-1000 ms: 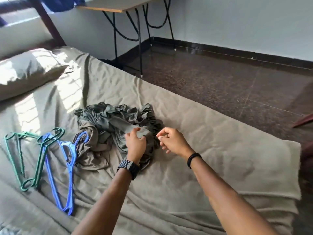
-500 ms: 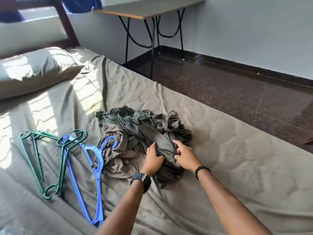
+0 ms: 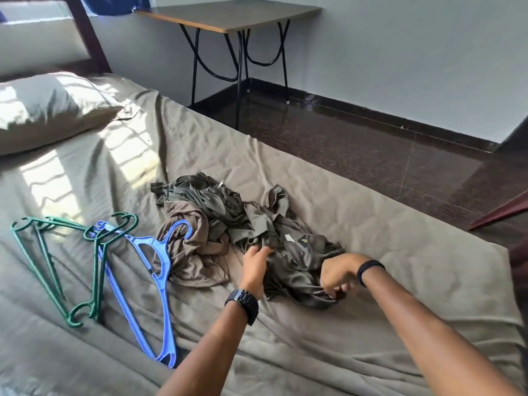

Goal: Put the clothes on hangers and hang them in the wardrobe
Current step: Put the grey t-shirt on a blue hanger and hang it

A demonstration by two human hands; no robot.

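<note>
Olive bed sheet (image 3: pixel 371 224), wrinkled; pillow (image 3: pixel 48 110) far left, folding table (image 3: pixel 228 15) by the wall, dark tiled floor (image 3: pixel 371 144). Clothes pile (image 3: pixel 217 224): crumpled dark-green and brown garments mid-bed. Blue hanger (image 3: pixel 160 278) touches the pile, green hangers (image 3: pixel 94 261) left of it. Left hand (image 3: pixel 255 267) pinches dark fabric; right hand (image 3: pixel 338 272) curled around the garment's near edge.
</note>
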